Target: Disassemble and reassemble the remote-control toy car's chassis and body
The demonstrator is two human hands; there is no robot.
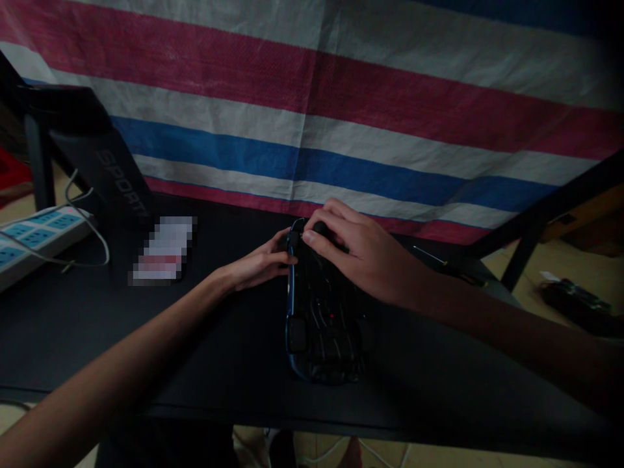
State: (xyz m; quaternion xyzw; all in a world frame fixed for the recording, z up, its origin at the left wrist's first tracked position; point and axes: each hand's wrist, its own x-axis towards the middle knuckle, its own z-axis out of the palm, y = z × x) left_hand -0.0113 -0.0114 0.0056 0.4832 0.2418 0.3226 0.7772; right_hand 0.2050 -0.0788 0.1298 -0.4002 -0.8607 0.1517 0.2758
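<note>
A dark blue toy car lies upside down on the black table, its black underside and wheels facing up. My left hand grips the car's left edge beside the upper wheel, with the fingertips partly hidden behind it. Over the upper end of the underside, my right hand is closed on what looks like a screwdriver. Only its rounded black handle end shows between the fingers. The tip is small and hard to make out near the upper left wheel.
A second screwdriver lies right of my right forearm. Leftward are a phone with a blurred screen, a power strip with a white cable, and a black item marked SPORT. A striped sheet hangs behind the table.
</note>
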